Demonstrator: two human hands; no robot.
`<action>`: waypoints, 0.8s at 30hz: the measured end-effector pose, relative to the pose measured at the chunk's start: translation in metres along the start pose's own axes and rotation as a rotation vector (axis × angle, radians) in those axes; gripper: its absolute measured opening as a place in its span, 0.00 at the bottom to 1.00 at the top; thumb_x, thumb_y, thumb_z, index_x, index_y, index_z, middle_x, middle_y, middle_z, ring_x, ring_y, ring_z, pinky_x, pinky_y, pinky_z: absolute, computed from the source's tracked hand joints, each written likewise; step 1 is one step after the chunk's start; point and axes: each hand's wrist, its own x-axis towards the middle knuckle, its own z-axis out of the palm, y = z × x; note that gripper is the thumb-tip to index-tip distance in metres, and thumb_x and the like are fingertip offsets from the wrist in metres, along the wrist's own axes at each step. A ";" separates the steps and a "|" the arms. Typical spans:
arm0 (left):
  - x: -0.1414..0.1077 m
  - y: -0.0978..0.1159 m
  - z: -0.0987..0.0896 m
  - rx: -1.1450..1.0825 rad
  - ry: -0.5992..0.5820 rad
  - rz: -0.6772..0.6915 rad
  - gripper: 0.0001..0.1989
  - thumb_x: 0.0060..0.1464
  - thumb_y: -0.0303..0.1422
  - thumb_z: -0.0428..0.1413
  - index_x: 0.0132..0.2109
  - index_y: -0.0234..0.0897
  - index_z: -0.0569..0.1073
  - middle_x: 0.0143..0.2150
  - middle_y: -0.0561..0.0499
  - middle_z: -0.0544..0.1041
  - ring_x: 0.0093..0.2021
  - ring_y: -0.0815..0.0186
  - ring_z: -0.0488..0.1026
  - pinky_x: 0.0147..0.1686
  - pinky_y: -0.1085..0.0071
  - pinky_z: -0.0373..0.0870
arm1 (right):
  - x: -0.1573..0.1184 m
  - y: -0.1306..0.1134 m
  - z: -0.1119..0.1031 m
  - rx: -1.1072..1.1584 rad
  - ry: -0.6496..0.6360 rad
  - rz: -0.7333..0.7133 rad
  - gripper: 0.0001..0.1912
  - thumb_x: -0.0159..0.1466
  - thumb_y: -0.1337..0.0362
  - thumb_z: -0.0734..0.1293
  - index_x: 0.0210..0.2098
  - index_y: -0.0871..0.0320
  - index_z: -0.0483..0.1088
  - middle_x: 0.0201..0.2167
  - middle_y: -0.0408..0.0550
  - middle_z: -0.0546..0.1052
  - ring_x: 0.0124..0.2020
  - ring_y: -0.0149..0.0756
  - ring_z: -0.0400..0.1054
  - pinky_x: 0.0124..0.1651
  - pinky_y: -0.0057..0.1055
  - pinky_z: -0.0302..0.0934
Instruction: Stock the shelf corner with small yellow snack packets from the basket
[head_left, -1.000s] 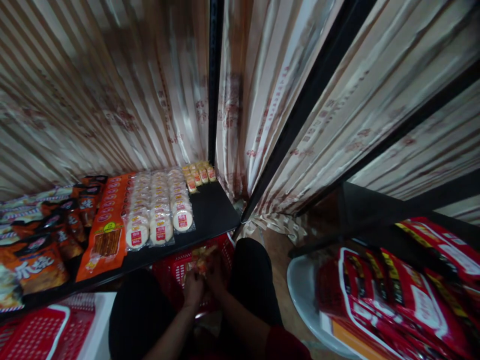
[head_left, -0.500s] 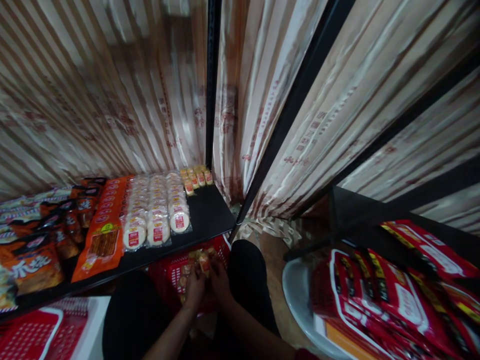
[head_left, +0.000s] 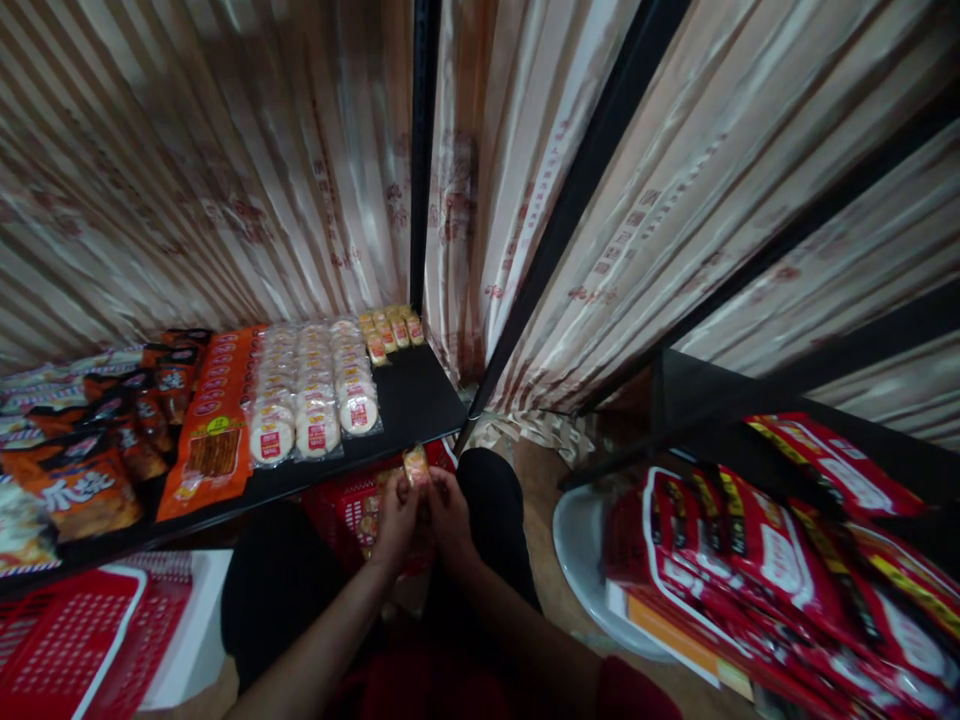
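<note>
Between my knees, my left hand (head_left: 397, 515) and my right hand (head_left: 448, 508) come together on a small wrapped snack packet (head_left: 415, 467), yellowish with a red-and-white label. Fingers of both hands close round its lower end, and its upper end sticks up toward the shelf. Beneath them is a red plastic basket (head_left: 352, 490) with more small packets in it, partly hidden by my hands. On the black shelf (head_left: 417, 393) ahead, similar small packets (head_left: 391, 330) stand in short rows at the back right corner.
Left of those lie rows of round white wrapped crackers (head_left: 316, 432), a long orange bag (head_left: 213, 430) and orange-black snack bags (head_left: 82, 490). Another red basket (head_left: 82, 630) stands lower left. At right, red snack bags (head_left: 772, 560) fill a basket by a grey basin (head_left: 592, 570). Black posts (head_left: 555, 245) cross the curtains.
Both hands have lifted the small packet up out of the basket, nearer the shelf edge. The camera view has shifted slightly, so the shelf sits a little higher.
</note>
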 end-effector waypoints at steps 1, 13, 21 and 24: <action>0.000 0.002 0.000 -0.004 0.002 0.013 0.22 0.46 0.42 0.54 0.46 0.33 0.66 0.41 0.43 0.76 0.39 0.64 0.74 0.41 0.70 0.69 | 0.000 -0.003 0.001 0.010 0.000 -0.004 0.14 0.56 0.58 0.61 0.39 0.57 0.67 0.37 0.49 0.77 0.39 0.37 0.71 0.44 0.34 0.66; 0.009 0.016 0.003 0.019 0.031 0.099 0.16 0.49 0.34 0.52 0.46 0.33 0.68 0.40 0.44 0.77 0.39 0.65 0.75 0.42 0.69 0.70 | 0.010 -0.020 0.001 0.114 -0.065 -0.036 0.15 0.56 0.57 0.62 0.40 0.58 0.65 0.37 0.49 0.77 0.37 0.36 0.72 0.42 0.32 0.67; 0.017 0.019 0.008 -0.006 0.062 0.093 0.14 0.49 0.30 0.51 0.44 0.33 0.67 0.40 0.43 0.77 0.38 0.65 0.75 0.42 0.69 0.70 | 0.026 -0.012 -0.003 -0.051 -0.130 -0.109 0.13 0.58 0.60 0.60 0.42 0.57 0.66 0.39 0.48 0.76 0.40 0.35 0.71 0.46 0.33 0.64; 0.020 0.023 0.010 -0.012 0.075 0.107 0.15 0.49 0.31 0.51 0.45 0.32 0.66 0.41 0.42 0.76 0.38 0.65 0.75 0.41 0.69 0.71 | 0.032 -0.019 -0.004 -0.190 -0.098 -0.188 0.12 0.59 0.61 0.60 0.41 0.57 0.67 0.39 0.49 0.74 0.41 0.35 0.70 0.48 0.33 0.63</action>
